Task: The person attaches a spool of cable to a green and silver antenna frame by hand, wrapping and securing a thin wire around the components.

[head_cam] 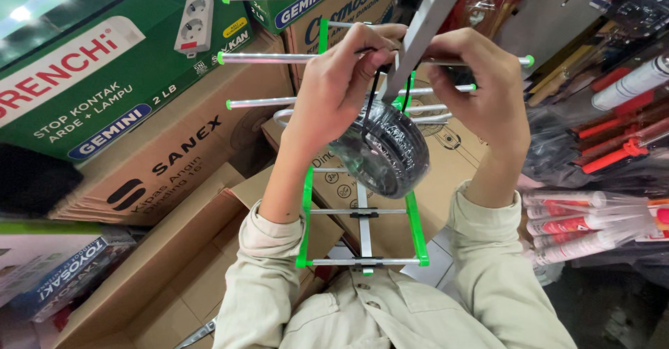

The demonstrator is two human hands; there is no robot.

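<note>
I hold a metal aerial [425, 21] with silver cross rods tipped in green and green plastic side rails [417, 227]. My left hand [341, 84] pinches a thin black cable at the central silver boom. My right hand [474, 87] grips the boom and a cross rod from the other side. A coil of black cable wrapped in clear plastic [382, 150] hangs between my wrists, just under both hands. Pale beige sleeves cover my forearms.
Stacked brown cardboard boxes [174, 175] and a green box picturing a white socket strip [104, 77] fill the left. Racks of packaged tubes and red-handled tools [592, 216] line the right. An open carton flap [174, 279] lies below.
</note>
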